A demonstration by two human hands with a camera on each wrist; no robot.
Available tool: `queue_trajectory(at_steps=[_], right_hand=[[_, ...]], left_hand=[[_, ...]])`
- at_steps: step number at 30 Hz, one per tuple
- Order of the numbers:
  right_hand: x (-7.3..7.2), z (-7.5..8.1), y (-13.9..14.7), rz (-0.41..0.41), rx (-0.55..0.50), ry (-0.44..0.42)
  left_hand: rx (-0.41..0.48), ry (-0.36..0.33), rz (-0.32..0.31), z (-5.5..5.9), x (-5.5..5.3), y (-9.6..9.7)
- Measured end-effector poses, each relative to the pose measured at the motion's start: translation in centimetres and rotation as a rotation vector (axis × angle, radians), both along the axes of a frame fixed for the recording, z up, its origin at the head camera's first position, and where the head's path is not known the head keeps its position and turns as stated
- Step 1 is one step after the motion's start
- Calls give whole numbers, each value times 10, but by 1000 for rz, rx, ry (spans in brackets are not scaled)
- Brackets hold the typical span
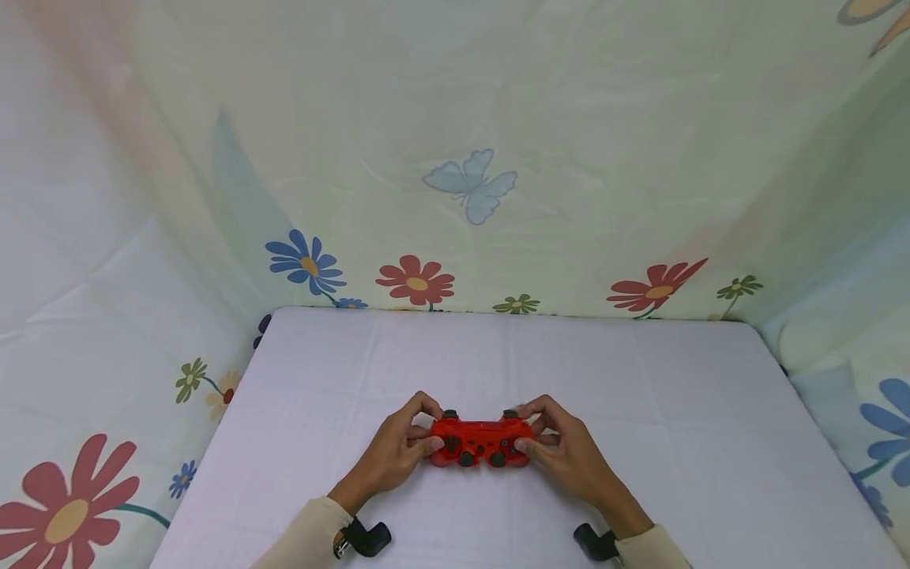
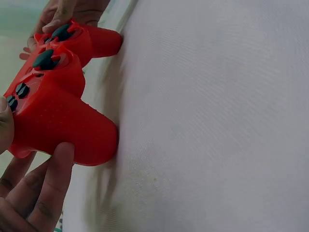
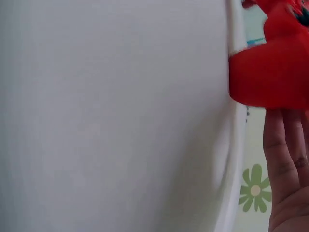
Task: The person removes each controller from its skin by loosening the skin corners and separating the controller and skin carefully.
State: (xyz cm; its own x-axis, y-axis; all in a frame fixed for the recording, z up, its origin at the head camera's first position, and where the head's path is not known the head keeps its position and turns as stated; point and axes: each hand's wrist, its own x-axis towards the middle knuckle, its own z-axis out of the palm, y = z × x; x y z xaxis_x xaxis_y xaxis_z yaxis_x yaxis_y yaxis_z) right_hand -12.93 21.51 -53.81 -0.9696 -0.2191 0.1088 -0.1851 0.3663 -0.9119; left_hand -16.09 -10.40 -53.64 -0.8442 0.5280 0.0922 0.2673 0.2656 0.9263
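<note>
A red game controller [image 1: 482, 431] with black thumbsticks and buttons is held between both hands, low over the white table. My left hand [image 1: 393, 452] grips its left end, thumb on the front face near the directional pad and fingers behind. At the other end my right hand [image 1: 566, 454] holds it the same way, thumb by the face buttons. In the left wrist view the controller [image 2: 58, 106] shows its handles pointing toward the cloth, with fingertips pressed along its side. The right wrist view shows one handle [image 3: 270, 77] with straight fingers of the right hand [image 3: 289, 159] against it.
A white cloth covers the table [image 1: 341, 363]. Behind and beside it hangs a pale curtain [image 1: 583, 158] printed with flowers and a butterfly. A black strap-on camera mount [image 1: 368, 539] sits at the left wrist, another mount [image 1: 596, 543] at the right.
</note>
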Motion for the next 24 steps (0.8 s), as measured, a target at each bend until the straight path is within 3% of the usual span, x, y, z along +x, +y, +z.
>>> queue_trajectory(at_steps=[5, 10, 15, 24], right_hand=[[0, 4, 0, -13, -22, 27], [-3, 4, 4, 48, -71, 45], [-7, 2, 6, 94, -93, 94], [-7, 0, -3, 56, -59, 206]], left_hand=[[-28, 56, 48, 2, 1, 3], [-40, 98, 60, 3, 0, 3], [-31, 92, 40, 4, -2, 3], [-46, 78, 51, 2, -5, 3]])
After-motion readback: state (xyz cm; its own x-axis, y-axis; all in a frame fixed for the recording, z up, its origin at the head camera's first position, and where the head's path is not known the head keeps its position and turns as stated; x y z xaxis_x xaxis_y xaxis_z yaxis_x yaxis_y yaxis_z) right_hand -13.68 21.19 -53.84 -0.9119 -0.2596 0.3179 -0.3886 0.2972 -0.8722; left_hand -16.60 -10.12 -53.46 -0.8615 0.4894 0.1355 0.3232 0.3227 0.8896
